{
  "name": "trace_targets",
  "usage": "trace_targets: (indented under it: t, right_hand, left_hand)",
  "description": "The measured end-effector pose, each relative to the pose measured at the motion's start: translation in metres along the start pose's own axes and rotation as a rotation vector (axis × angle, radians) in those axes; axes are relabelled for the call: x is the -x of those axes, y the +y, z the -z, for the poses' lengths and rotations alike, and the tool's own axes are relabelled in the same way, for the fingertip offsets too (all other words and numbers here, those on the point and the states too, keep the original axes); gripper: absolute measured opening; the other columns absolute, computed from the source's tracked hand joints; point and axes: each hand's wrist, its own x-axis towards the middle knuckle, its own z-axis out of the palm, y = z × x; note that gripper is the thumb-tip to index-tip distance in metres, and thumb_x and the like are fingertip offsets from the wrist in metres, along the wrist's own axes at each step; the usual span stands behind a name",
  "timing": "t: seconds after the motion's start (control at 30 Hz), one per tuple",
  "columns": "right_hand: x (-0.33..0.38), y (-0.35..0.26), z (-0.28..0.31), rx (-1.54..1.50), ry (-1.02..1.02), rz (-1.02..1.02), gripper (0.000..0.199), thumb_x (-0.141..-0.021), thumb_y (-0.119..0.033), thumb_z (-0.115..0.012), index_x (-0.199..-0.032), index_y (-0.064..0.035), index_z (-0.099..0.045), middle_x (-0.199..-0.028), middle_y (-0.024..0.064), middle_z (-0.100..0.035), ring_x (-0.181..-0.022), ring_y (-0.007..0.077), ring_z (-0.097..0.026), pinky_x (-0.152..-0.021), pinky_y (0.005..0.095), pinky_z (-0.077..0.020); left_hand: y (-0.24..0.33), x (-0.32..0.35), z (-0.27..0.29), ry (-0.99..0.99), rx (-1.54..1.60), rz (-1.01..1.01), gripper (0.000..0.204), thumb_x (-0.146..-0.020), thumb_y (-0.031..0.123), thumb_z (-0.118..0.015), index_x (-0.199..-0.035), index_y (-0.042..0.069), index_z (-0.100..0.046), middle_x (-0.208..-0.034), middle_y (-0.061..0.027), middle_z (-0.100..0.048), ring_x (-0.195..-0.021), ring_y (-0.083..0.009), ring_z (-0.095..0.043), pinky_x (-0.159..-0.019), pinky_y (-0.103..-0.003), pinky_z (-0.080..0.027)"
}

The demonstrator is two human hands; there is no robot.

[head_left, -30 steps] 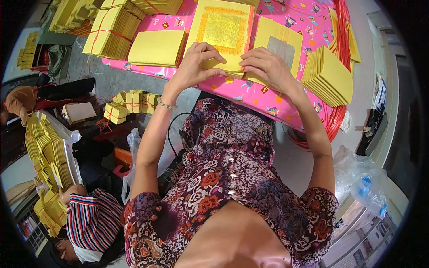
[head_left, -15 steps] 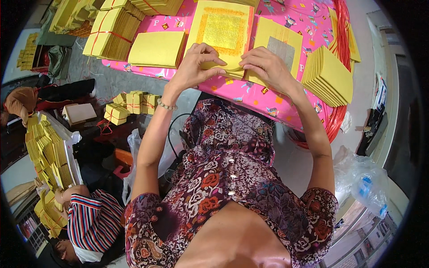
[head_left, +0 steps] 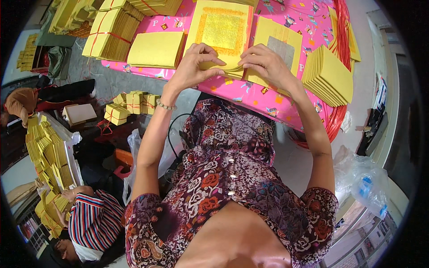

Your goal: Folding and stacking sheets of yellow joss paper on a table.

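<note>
A stack of yellow paper sheets with a gold foil square on top lies at the table's near edge. My left hand pinches the stack's near left corner, thumb and forefinger closed on the curled sheets. At the near right corner, my right hand grips the same edge with bent fingers. Right beside it lies a yellow paper stack with a silver foil patch, partly under my right hand. To the left sits a folded yellow paper pile. How many sheets are pinched cannot be made out.
Red-tied paper bundles stand at the table's left. A fanned yellow stack and red plastic strands are at the right. The pink patterned tablecloth hangs at the near edge. A person in a striped shirt handles yellow stacks, lower left.
My hands stay nearly still on the stack's near edge. At lower left, the other person's arm and head have shifted slightly by the yellow stacks.
</note>
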Motion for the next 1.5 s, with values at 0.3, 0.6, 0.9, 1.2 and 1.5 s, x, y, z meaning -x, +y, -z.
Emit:
trace_targets:
  t: [0.3, 0.6, 0.9, 1.2, 1.5]
  right_hand:
    - [0.001, 0.006, -0.004, -0.026, 0.019, 0.010, 0.016, -0.090, -0.015, -0.065, -0.101, -0.0058, -0.072, -0.102, 0.0061, -0.064, -0.101, 0.0247, -0.059, -0.087, 0.0366, -0.0485]
    - [-0.001, 0.001, -0.002, -0.025, 0.007, -0.015, 0.015, -0.091, -0.016, -0.065, -0.099, -0.0052, -0.071, -0.105, 0.0063, -0.063, -0.103, 0.0251, -0.058, -0.089, 0.0375, -0.0475]
    - [0.000, 0.007, -0.006, -0.031, 0.061, 0.010, 0.018, -0.092, -0.022, -0.064, -0.096, -0.0046, -0.068, -0.100, 0.0050, -0.062, -0.099, 0.0253, -0.057, -0.086, 0.0381, -0.0477]
    - [0.004, -0.011, -0.008, 0.116, 0.142, 0.056, 0.025, -0.088, -0.027, -0.069, -0.097, -0.0039, -0.066, -0.098, 0.0071, -0.062, -0.096, 0.0269, -0.059, -0.083, 0.0406, -0.0496]
    - [-0.005, -0.010, -0.009, 0.072, 0.144, -0.037, 0.024, -0.085, -0.029, -0.071, -0.088, -0.0055, -0.065, -0.084, 0.0078, -0.060, -0.087, 0.0263, -0.062, -0.074, 0.0397, -0.0504]
  left_hand:
    - [0.001, 0.000, 0.000, 0.005, -0.046, -0.020, 0.031, -0.074, 0.026, -0.083, -0.103, 0.017, -0.078, -0.104, -0.0022, -0.059, -0.104, -0.0211, -0.053, -0.095, -0.035, -0.043]
    - [0.003, 0.000, 0.001, -0.003, -0.047, -0.016, 0.031, -0.073, 0.023, -0.084, -0.102, 0.017, -0.078, -0.103, -0.0028, -0.059, -0.104, -0.0217, -0.053, -0.095, -0.035, -0.043]
    - [0.006, -0.001, 0.000, 0.009, -0.078, -0.038, 0.026, -0.077, 0.025, -0.081, -0.101, 0.015, -0.077, -0.102, -0.0033, -0.059, -0.102, -0.0221, -0.053, -0.094, -0.035, -0.043]
    - [0.000, 0.000, -0.004, 0.043, -0.047, -0.022, 0.023, -0.080, 0.029, -0.079, -0.098, 0.015, -0.076, -0.099, -0.0045, -0.060, -0.100, -0.0243, -0.053, -0.093, -0.037, -0.042]
    - [0.006, -0.001, -0.007, 0.104, -0.124, -0.048, 0.026, -0.079, 0.031, -0.080, -0.096, 0.012, -0.075, -0.096, -0.0054, -0.060, -0.096, -0.0256, -0.053, -0.086, -0.037, -0.044]
